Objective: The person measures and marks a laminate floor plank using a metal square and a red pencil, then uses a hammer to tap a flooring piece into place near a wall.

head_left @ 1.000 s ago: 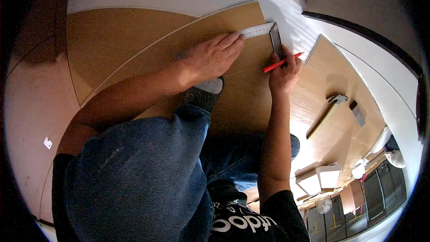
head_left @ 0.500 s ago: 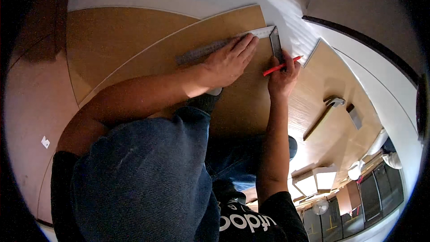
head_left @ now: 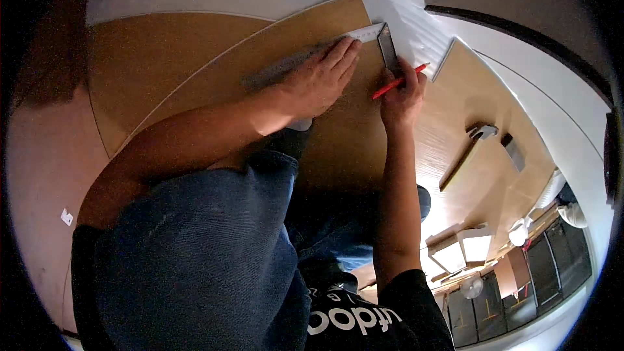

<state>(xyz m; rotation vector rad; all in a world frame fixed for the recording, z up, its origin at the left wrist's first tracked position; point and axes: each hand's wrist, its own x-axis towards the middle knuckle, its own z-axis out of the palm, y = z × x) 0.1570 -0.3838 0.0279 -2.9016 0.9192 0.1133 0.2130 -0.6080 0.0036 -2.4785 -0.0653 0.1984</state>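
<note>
A metal try square (head_left: 368,32) lies across a light-brown wooden board (head_left: 292,36) near its far edge. My left hand (head_left: 323,77) is stretched flat over the ruled blade, fingers extended and pressing on it. At the blade's right end, the dark stock (head_left: 388,50) points back toward me. My right hand (head_left: 404,99) is closed around a red pencil (head_left: 385,90), with its fingertips at the near end of the stock. The pencil's tip points up and to the right, off the board's surface.
To the right, a claw hammer (head_left: 469,149) and a flat grey rectangular piece (head_left: 513,151) lie on another board (head_left: 484,101). A further brown board (head_left: 149,58) extends at the left. Bright white panels (head_left: 463,251) stand at the lower right, near my right elbow.
The whole view has shifted slightly, so boards and tools appear a little higher and further left. Both hands keep the same hold on the square and the pencil.
</note>
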